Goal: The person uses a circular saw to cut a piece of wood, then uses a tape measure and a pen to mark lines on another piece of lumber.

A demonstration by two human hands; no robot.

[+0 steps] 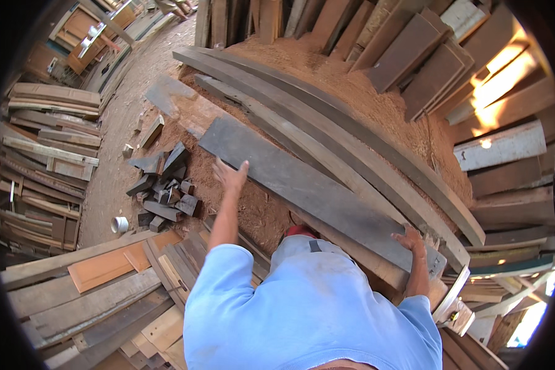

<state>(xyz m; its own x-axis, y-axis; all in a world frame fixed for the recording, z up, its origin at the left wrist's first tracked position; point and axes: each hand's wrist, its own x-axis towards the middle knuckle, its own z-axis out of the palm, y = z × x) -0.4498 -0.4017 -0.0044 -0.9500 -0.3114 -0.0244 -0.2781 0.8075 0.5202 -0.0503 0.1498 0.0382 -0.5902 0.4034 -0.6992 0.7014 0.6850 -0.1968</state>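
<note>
Handling that dark plank [308, 172] with both hands?

Yep. My left hand [230, 177] is at its near edge toward the left end, fingers spread wide. My right hand [412, 239] is over by the right end, fingers bent, honestly can't tell if they're gripping.

And where's the plank?

Right in front of me, lying over a browner timber [364, 251], between the scrap pile [166, 196] and those long beams [333, 132].

Underside of grey board [308, 176] hidden, shirt [314, 302] cut off
</note>
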